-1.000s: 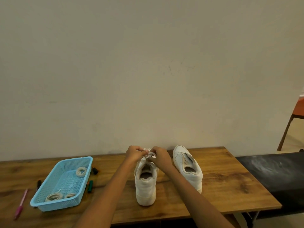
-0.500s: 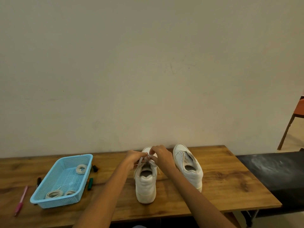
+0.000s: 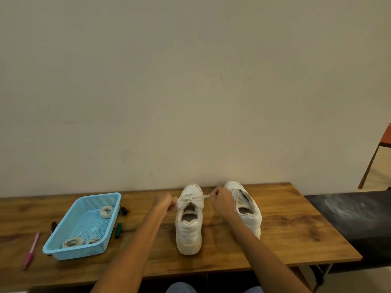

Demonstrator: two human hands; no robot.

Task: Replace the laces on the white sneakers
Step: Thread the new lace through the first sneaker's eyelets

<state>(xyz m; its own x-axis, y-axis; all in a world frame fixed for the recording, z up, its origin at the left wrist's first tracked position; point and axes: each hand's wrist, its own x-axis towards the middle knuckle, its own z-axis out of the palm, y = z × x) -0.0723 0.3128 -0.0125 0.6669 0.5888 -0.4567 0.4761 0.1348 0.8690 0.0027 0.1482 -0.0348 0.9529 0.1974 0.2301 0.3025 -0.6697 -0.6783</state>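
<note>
Tightening appears in hand: left hand (image 3: 164, 203) and right hand (image 3: 220, 197) each pinch an end of the white flat lace (image 3: 190, 197) on the near white leather sneaker (image 3: 189, 227); next move likely calls for an even outward pull

A brown wooden table (image 3: 285, 225) holds two white sneakers (image 3: 189, 225) side by side, a blue basket (image 3: 69, 249) off to the left, a pink pen (image 3: 31, 250) near the left edge, and some markers (image 3: 118, 229) beside the basket.

Lace ends (image 3: 206, 196) lost inside both hands, right sneaker (image 3: 248, 210) partly behind the right hand (image 3: 222, 200), markers (image 3: 124, 210) half hidden by the blue basket (image 3: 63, 249), orange chair (image 3: 380, 155) cut by the right edge, worktop (image 3: 285, 229) cut at left.
</note>
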